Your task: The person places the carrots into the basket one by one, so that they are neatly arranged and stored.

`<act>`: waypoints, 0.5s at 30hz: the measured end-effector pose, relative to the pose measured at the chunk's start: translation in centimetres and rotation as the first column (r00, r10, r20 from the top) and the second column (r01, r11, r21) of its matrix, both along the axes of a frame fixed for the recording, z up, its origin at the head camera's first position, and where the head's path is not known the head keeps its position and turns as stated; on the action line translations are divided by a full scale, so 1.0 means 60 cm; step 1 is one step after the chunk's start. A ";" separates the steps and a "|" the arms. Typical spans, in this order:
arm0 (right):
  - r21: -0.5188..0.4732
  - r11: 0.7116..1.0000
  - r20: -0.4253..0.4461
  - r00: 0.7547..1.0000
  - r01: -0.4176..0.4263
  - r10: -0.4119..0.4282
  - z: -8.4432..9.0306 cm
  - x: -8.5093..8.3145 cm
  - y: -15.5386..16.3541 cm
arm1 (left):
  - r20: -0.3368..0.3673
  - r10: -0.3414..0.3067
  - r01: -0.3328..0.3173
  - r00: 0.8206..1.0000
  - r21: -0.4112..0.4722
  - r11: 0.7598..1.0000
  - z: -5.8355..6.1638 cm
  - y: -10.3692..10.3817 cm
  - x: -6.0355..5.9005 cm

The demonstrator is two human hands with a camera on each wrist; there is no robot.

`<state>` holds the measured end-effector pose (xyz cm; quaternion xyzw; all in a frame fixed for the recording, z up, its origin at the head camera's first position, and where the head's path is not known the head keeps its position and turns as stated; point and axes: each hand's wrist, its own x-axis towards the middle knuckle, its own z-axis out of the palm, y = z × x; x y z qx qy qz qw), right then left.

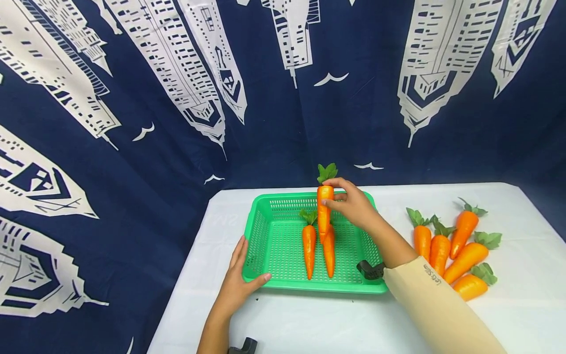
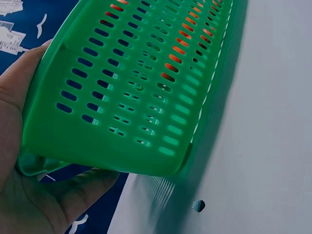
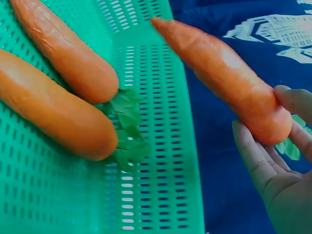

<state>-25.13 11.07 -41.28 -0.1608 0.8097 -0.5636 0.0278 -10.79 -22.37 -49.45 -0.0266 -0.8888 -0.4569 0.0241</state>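
- Right hand (image 1: 353, 204), frame centre: fingers pinch an orange plastic carrot (image 1: 325, 209), tip down, over the green perforated plastic basket (image 1: 265, 231).
- Left hand (image 1: 236, 282), lower left: thumb and fingers clasp the basket's near corner.

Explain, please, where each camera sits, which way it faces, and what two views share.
Head: above, facing forward and down at the table; both hands and forearms show.
Left wrist: beside the left hand, facing the green basket corner.
Right wrist: behind the right hand, facing the held carrot.
Shared: the basket appears in all views.
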 end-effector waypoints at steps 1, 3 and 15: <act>0.006 1.000 0.004 1.000 -0.003 0.003 -0.005 -0.002 -0.003 | -0.002 0.000 0.000 1.000 0.000 1.000 0.000 0.001 -0.001; 0.013 1.000 0.014 1.000 -0.014 0.014 -0.014 -0.005 -0.010 | -0.008 -0.001 0.001 1.000 -0.002 1.000 0.000 0.000 -0.001; 0.132 0.985 0.067 0.993 -0.110 0.102 -0.056 -0.012 -0.024 | -0.013 -0.009 0.010 1.000 0.012 1.000 -0.004 -0.001 -0.002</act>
